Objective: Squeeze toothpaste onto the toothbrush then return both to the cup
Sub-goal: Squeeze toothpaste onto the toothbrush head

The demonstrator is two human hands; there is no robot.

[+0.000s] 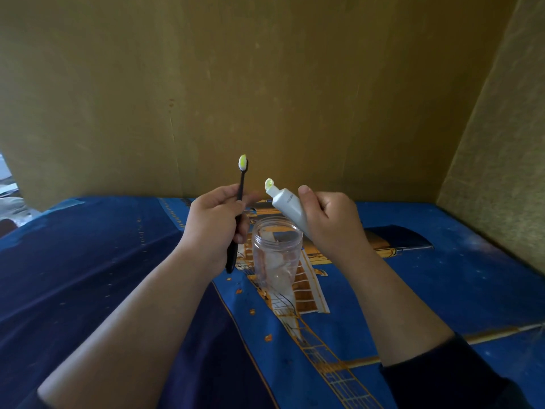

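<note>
My left hand [213, 224] grips a black toothbrush [241, 187] by its handle, head up, with a yellow-green and white blob of paste on the bristles. My right hand [333, 221] holds a white toothpaste tube [287, 206], tilted so its open nozzle points up and left; some paste sits at the nozzle. The brush head and the nozzle are apart. A clear plastic cup [275, 252] stands upright on the cloth below and between both hands, with nothing of the task's objects in it.
A blue cloth [413, 290] with an orange and white pattern covers the surface. A yellow-brown wall [265, 84] rises close behind, and a second wall [501, 143] closes the right side. Some pale clutter lies at the far left edge.
</note>
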